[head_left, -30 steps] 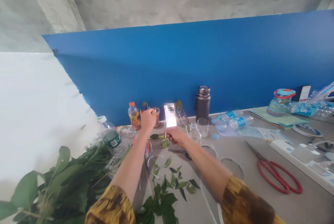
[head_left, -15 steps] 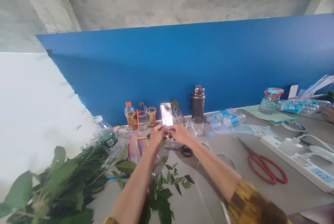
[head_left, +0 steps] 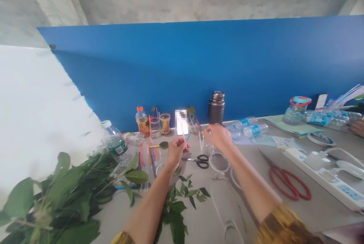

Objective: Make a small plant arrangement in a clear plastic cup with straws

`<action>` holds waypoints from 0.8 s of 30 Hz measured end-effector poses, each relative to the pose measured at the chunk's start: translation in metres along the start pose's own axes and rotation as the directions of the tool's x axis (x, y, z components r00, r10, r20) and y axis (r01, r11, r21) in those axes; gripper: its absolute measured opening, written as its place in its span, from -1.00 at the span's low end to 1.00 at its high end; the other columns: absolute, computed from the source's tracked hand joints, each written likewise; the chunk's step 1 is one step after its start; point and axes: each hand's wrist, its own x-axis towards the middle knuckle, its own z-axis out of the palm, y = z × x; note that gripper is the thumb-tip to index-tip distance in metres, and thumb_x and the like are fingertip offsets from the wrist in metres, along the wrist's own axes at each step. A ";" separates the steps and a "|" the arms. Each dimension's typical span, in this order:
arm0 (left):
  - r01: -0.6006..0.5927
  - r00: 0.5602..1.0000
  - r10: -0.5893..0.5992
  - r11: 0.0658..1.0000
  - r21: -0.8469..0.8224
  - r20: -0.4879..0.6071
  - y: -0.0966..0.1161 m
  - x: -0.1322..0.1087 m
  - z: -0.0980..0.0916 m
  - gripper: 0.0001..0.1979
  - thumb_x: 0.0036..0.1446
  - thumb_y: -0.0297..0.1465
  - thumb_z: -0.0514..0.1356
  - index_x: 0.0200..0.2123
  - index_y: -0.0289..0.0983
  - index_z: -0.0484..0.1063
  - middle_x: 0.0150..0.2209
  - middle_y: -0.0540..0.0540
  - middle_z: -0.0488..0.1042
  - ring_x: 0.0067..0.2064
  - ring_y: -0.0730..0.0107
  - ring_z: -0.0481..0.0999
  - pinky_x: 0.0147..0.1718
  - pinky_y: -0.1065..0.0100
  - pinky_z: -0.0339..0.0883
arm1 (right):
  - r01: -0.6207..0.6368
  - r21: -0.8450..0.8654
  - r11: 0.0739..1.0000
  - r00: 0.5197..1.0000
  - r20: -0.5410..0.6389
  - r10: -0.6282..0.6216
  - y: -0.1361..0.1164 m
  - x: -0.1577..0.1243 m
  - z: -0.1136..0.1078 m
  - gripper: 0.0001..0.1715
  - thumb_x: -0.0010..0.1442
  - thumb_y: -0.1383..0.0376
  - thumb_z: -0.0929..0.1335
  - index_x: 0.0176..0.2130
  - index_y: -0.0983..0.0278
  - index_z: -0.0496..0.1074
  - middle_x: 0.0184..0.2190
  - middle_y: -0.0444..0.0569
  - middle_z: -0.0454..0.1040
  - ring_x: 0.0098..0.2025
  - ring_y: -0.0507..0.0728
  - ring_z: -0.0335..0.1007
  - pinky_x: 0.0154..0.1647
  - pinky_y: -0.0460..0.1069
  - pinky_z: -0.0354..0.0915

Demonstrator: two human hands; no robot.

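My left hand (head_left: 176, 151) is closed in a pinch on a thin pale straw-like piece (head_left: 184, 139) that points upward in front of the phone. To the right, my right hand (head_left: 218, 136) is raised over a clear plastic cup (head_left: 208, 146), fingertips together. A narrow whitish strip (head_left: 200, 142) hangs just below and left of those fingertips; whether they grip it I cannot tell. Small black-handled scissors (head_left: 197, 160) lie between my forearms, beside a roll of clear tape (head_left: 219, 162). Cut leaf pieces (head_left: 189, 193) are scattered nearer to me.
A leafy branch pile (head_left: 62, 194) covers the left. Along the blue partition (head_left: 182, 66) stand an orange-capped bottle (head_left: 142, 122), a phone (head_left: 181, 122) and a dark thermos (head_left: 217, 108). Red-handled scissors (head_left: 288, 181) and a power strip (head_left: 327, 177) lie right. Another person's hand (head_left: 356, 127) shows far right.
My hands were together in front of the phone and have parted. The right one moved right to the cup; the left stays near the middle with the pale piece now visible.
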 end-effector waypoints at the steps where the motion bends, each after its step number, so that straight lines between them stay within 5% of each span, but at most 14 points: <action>1: 0.004 1.000 -0.004 1.000 -0.001 -0.006 -0.001 -0.001 -0.001 -0.87 -0.11 -0.40 0.29 -0.42 -0.31 0.46 -0.49 -0.06 0.51 -0.42 0.39 0.51 -0.36 0.31 0.50 | 0.006 -0.007 1.000 1.000 0.028 -0.006 -0.001 0.000 0.000 -0.68 0.23 0.04 0.37 -0.25 0.19 0.61 -0.19 0.08 0.55 -0.26 0.19 0.47 -0.30 -0.01 0.19; 8: 0.008 1.000 -0.009 0.999 -0.048 -0.028 -0.003 0.003 -0.006 -0.84 -0.09 -0.37 0.35 -0.44 -0.31 0.47 -0.40 -0.06 0.49 -0.37 0.42 0.46 -0.39 0.38 0.44 | 0.262 0.314 0.913 0.961 0.000 -0.276 0.024 0.005 -0.005 -0.78 0.20 0.26 0.34 -0.34 0.22 0.60 -0.27 -0.02 0.56 -0.29 0.12 0.45 -0.22 -0.03 0.24; 11: 0.109 0.993 -0.114 0.983 -0.151 -0.023 -0.004 0.004 -0.008 -0.81 -0.10 -0.40 0.38 -0.41 -0.29 0.45 -0.32 -0.09 0.53 -0.31 0.36 0.51 -0.32 0.29 0.48 | 0.309 0.451 0.838 0.940 -0.013 -0.340 0.034 0.007 -0.006 -0.80 0.17 0.24 0.35 -0.34 0.24 0.59 -0.27 -0.02 0.54 -0.26 0.13 0.45 -0.18 -0.01 0.28; 14: 0.333 0.943 -0.313 0.893 -0.301 0.115 -0.006 0.005 -0.009 -0.78 -0.09 -0.47 0.38 -0.38 -0.27 0.39 -0.29 -0.10 0.55 -0.25 0.22 0.60 -0.20 0.06 0.51 | 0.314 0.555 0.770 0.933 -0.029 -0.359 0.036 0.006 -0.004 -0.77 0.18 0.20 0.35 -0.29 0.25 0.58 -0.24 -0.01 0.53 -0.22 0.13 0.45 -0.17 0.00 0.30; 17: 0.431 0.899 -0.340 0.799 -0.418 0.278 -0.009 0.005 -0.010 -0.77 -0.05 -0.52 0.35 -0.45 -0.27 0.31 -0.33 -0.12 0.56 -0.17 0.10 0.65 -0.09 -0.04 0.48 | 0.334 0.581 0.742 0.920 -0.032 -0.390 0.036 0.007 -0.001 -0.75 0.19 0.19 0.35 -0.25 0.24 0.59 -0.23 -0.01 0.51 -0.23 0.12 0.44 -0.18 0.00 0.30; 24: 0.267 0.964 -0.215 0.788 -0.555 0.159 -0.012 0.009 -0.006 -0.82 0.03 -0.53 0.35 -0.46 -0.28 0.38 -0.27 -0.19 0.63 -0.08 0.15 0.65 0.11 0.07 0.38 | 0.197 0.431 0.881 0.928 0.208 -0.309 0.029 0.016 -0.013 -0.74 0.13 0.20 0.35 -0.35 0.30 0.59 -0.43 -0.08 0.45 -0.41 0.09 0.31 -0.33 -0.03 0.18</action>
